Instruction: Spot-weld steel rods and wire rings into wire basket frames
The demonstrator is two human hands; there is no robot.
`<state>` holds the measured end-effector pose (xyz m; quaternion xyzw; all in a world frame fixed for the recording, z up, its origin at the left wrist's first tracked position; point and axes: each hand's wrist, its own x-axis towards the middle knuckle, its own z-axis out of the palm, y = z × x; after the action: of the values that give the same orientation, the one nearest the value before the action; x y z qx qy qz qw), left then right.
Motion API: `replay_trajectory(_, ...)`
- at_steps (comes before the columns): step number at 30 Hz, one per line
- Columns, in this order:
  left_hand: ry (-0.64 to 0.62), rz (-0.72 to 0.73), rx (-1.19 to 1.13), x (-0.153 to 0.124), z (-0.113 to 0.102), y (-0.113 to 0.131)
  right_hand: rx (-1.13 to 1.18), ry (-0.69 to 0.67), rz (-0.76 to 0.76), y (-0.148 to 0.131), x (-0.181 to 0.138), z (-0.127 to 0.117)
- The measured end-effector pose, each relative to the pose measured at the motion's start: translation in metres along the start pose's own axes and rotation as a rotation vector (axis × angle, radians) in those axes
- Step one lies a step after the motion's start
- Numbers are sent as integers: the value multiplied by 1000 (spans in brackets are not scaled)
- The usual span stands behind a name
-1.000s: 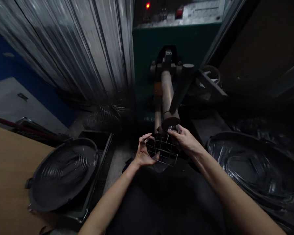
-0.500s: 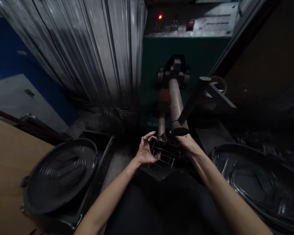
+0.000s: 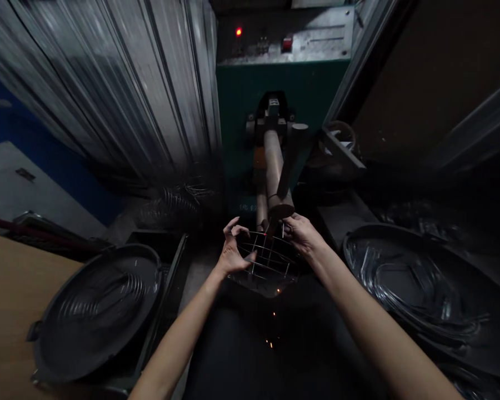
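Note:
A round wire frame [image 3: 269, 258] of thin steel rods sits just below the electrode arms of a green spot welder [image 3: 273, 161], and the arm tips touch or nearly touch its far edge. My right hand [image 3: 302, 233] grips the frame's far right side. My left hand [image 3: 233, 253] curves around its near left side, with the fingers spread and the thumb against the rods. Small orange sparks [image 3: 270, 333] fall below the frame.
Black round tubs of bent wire stand to each side: one on the left [image 3: 120, 250], one on the right [image 3: 383, 228]. A wooden tabletop [image 3: 16, 311] lies at lower left. Corrugated metal sheeting [image 3: 129, 94] rises at left. The welder's control panel [image 3: 283, 39] shows a red light.
Sparks now fall below the wire frame, absent earlier. The frame sits a little differently between my hands, and the whole view has shifted slightly left.

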<state>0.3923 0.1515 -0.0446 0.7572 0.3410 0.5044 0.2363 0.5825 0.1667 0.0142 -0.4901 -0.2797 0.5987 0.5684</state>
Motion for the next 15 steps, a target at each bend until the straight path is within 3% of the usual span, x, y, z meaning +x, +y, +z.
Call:
replay_trajectory(5,41,-18,44,-5,-5,-5,-69,-68,2,0,-2,10)
replay_trajectory(15,96,-81,-56,-5,-8,-18,-154,-48,-18,6,10,21)
